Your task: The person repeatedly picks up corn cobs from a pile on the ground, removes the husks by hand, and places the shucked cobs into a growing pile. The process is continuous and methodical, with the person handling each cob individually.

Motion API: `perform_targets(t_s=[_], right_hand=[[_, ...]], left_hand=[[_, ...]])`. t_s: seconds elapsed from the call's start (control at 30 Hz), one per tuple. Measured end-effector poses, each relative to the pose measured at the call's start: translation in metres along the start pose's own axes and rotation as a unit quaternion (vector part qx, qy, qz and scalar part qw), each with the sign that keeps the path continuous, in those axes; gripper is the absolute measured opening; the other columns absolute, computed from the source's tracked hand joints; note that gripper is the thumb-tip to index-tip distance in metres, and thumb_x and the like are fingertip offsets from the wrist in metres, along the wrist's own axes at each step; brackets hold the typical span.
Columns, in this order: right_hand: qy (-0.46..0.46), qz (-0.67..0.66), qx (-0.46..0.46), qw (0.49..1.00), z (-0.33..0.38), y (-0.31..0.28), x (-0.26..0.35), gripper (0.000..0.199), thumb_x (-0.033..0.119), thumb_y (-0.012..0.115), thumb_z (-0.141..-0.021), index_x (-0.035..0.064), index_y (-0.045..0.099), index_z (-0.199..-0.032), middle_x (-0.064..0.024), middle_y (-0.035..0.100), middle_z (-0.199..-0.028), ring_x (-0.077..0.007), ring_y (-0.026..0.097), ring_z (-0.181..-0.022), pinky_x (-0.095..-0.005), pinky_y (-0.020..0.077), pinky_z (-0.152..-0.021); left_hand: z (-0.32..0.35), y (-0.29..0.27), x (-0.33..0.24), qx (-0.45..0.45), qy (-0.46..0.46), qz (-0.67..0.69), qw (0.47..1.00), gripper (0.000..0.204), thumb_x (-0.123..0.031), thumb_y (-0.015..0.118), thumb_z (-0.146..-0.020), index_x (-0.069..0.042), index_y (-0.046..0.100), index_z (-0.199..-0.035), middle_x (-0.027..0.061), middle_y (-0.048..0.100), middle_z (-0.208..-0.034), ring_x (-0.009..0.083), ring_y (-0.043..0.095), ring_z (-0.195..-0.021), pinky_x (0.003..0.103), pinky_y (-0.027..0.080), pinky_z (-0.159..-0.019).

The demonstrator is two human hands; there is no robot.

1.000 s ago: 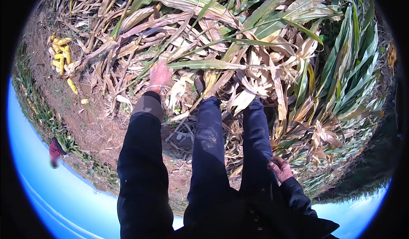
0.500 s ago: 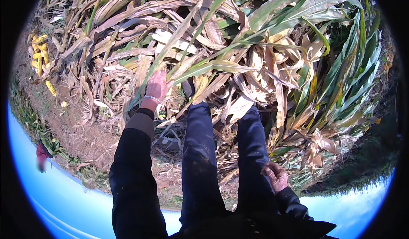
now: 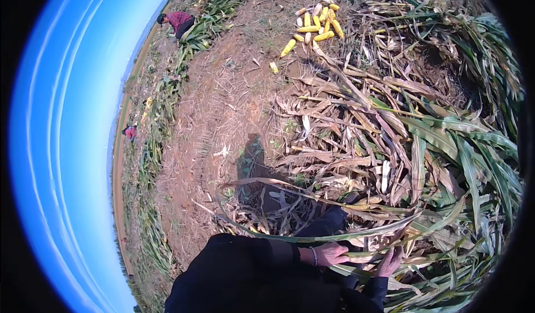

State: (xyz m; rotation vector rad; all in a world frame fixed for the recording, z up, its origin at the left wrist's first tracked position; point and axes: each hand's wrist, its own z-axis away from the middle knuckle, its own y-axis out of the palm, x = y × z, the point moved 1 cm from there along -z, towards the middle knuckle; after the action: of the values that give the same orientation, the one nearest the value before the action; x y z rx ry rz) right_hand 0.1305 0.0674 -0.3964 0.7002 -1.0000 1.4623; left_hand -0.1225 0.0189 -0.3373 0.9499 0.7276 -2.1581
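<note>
My left hand (image 3: 330, 254), with a bracelet on the wrist, is closed around a pale green part of a corn plant (image 3: 362, 256) low in the view. At the other end of that part, my right hand (image 3: 390, 261) has its fingers bent round it. Whether an ear sits inside the husk or leaves there cannot be made out. A long green corn leaf (image 3: 345, 236) arches past just beyond both hands. Dry and green stalks lie about them, and my dark trouser leg (image 3: 326, 224) shows beneath the leaf.
Several husked yellow corn cobs (image 3: 319, 28) lie in a loose pile on the soil at the far side. Cut corn stalks (image 3: 379, 112) cover the right. Bare brown soil (image 3: 206, 123) stretches left. A person in a red checked top (image 3: 178, 20) bends over plants far off.
My view has swung to the left, bringing the field and cob pile in. My right hand has left my knee and joined the left at the corn plant.
</note>
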Motion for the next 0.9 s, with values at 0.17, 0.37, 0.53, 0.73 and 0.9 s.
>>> perform_targets(t_s=[0.17, 0.37, 0.53, 0.73, 0.9], right_hand=[[0.173, -0.131, 0.041, 0.975, -0.024, -0.024, 0.070, 0.044, 0.029, 0.054, -0.099, -0.0026, 0.051, -0.130, -0.0166, 0.065, -0.113, -0.0275, 0.063, -0.099, -0.0384, 0.0524, -0.086], [0.262, -0.344, 0.164, 0.887, 0.028, 0.037, 0.190, 0.035, 0.030, 0.041, -0.103, 0.0037, 0.059, -0.117, -0.0142, 0.067, -0.105, -0.0283, 0.063, -0.099, -0.0446, 0.0509, -0.090], [0.322, -0.365, 0.024, 0.873, 0.061, 0.025, 0.174, 0.020, 0.015, 0.047, -0.102, 0.0015, 0.060, -0.107, -0.0140, 0.065, -0.097, -0.0314, 0.062, -0.097, -0.0489, 0.0500, -0.093], [0.258, -0.349, -0.064, 0.899, 0.067, -0.011, 0.152, 0.014, 0.008, 0.054, -0.098, 0.0008, 0.066, -0.101, -0.0069, 0.066, -0.089, -0.0200, 0.063, -0.079, -0.0333, 0.0531, -0.077], [0.163, -0.290, -0.071, 0.940, 0.060, -0.029, 0.152, 0.016, 0.007, 0.056, -0.098, -0.0022, 0.064, -0.108, -0.0076, 0.068, -0.093, -0.0183, 0.065, -0.086, -0.0341, 0.0550, -0.078]], left_hand=[[0.071, -0.016, -0.104, -0.097, -0.020, 0.035, 0.994, 0.042, -0.037, 0.059, -0.094, 0.001, 0.057, -0.111, 0.0269, 0.063, -0.095, 0.0422, 0.062, -0.094, 0.049, 0.047, -0.081], [0.102, -0.045, -0.125, -0.166, 0.050, 0.069, 0.982, 0.040, -0.036, 0.059, -0.095, 0.003, 0.059, -0.105, 0.0234, 0.063, -0.085, 0.0358, 0.064, -0.078, 0.044, 0.048, -0.070], [0.102, -0.015, -0.112, -0.067, -0.033, 0.087, 0.993, 0.040, -0.036, 0.061, -0.095, 0.003, 0.063, -0.086, 0.0229, 0.063, -0.074, 0.0332, 0.062, -0.065, 0.042, 0.047, -0.063], [0.089, 0.007, -0.099, 0.050, -0.004, 0.109, 0.993, 0.044, -0.039, 0.056, -0.098, 0.004, 0.054, -0.088, 0.0268, 0.061, -0.073, 0.0447, 0.063, -0.072, 0.050, 0.048, -0.067], [0.046, 0.045, -0.113, 0.111, -0.034, -0.022, 0.993, 0.041, -0.035, 0.052, -0.099, 0.006, 0.052, -0.093, 0.0268, 0.064, -0.081, 0.0438, 0.065, -0.082, 0.051, 0.050, -0.072]])
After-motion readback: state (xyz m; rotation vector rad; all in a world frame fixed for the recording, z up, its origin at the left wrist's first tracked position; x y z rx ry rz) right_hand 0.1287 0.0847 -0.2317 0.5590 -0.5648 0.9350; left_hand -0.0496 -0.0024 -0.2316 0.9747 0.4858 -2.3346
